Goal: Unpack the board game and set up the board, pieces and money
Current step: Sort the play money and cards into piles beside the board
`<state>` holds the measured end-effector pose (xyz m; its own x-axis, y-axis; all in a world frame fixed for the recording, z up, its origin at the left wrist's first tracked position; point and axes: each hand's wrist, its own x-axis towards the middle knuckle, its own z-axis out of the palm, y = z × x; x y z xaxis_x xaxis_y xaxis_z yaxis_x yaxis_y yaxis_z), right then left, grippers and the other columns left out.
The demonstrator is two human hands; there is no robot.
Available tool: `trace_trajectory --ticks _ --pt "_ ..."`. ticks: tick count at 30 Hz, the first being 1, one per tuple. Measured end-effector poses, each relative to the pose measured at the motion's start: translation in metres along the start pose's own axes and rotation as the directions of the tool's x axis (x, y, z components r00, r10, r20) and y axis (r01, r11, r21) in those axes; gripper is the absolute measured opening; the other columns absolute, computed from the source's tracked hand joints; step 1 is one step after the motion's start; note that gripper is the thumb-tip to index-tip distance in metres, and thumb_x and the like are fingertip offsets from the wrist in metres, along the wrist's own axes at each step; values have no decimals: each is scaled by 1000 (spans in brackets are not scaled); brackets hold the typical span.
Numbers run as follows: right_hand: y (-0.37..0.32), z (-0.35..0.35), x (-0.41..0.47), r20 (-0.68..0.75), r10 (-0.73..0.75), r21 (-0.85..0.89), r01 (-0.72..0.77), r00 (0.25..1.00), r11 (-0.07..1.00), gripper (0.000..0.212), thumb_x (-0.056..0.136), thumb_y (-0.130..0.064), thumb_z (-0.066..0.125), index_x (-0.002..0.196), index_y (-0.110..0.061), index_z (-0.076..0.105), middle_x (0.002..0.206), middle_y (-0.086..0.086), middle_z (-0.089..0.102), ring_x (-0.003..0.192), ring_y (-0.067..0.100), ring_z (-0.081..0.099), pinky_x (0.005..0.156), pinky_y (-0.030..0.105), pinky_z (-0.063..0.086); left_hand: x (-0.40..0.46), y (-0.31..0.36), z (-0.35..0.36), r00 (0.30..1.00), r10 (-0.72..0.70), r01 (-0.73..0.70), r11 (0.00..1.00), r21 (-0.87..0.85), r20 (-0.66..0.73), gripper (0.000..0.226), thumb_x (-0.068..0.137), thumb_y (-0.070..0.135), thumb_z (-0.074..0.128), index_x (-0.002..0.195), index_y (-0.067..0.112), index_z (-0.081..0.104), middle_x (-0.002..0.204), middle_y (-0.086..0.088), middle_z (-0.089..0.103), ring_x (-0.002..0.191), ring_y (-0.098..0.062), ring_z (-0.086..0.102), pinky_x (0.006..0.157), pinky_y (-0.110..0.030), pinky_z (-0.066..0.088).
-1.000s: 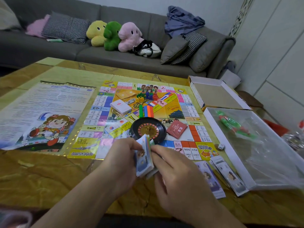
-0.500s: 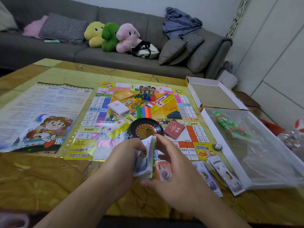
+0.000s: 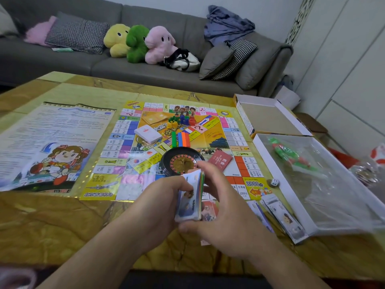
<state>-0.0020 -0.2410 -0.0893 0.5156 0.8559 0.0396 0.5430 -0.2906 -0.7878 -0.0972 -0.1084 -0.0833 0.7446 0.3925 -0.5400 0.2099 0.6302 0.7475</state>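
left hand (image 3: 162, 203) grips money stack (image 3: 189, 199) upright for sorting | right hand (image 3: 227, 211) pinches its edge to peel notes | sorted notes (image 3: 281, 217) beside board (image 3: 177, 151)

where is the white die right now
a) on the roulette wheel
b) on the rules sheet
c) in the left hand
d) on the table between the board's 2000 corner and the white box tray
d: the die lies on the table just right of the board's yellow 2000 corner, beside the white box tray's wall.
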Motion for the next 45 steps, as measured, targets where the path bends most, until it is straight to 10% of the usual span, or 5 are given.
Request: trace_trajectory --ticks 4,14,21,32,45 --pt "2 -31 -1 152 141 -231 -104 978 967 119 75 -33 95 152 -63 9 160 -34 25 149 4 33 115 42 47 7 5 -8 989 25 -26 1000 -7 -149 25 82 12 59 106 7 62 101 -26 74 73 -36 72 68 -42 61" --pt "12 -14 -32 330 83 -633 155 940 758 87 95 -65 61 164 -38 14 167 -24 6 156 3 1 119 25 1 15 13 -13 965 -1 6 1000 16 -261 81 45 23 71 124 9 58 119 -29 66 103 -48 71 99 -62 54" --pt "7 -6 -47 429 52 -674 282 902 683 84 77 -52 85 149 -35 46 154 -15 40 139 10 43 117 36 41 8 13 -4 974 8 -14 1000 -22 -228 62 75 17 64 136 11 52 119 -26 67 80 -39 73 74 -46 61" --pt "24 -14 -47 24 -217 -626 184 976 758 33 99 -33 53 127 -31 69 124 -13 67 87 4 67 64 18 58 10 6 1 990 -63 55 996 -68 -129 55 91 13 51 145 7 45 117 -24 68 80 -31 71 54 -34 60" --pt "26 -5 -24 -91 -378 -723 199 921 661 58 84 -4 77 141 -10 66 140 3 67 119 16 69 86 18 57 8 -5 2 973 -87 135 967 -217 216 46 92 11 37 133 4 57 131 -31 65 96 -43 69 90 -53 59"
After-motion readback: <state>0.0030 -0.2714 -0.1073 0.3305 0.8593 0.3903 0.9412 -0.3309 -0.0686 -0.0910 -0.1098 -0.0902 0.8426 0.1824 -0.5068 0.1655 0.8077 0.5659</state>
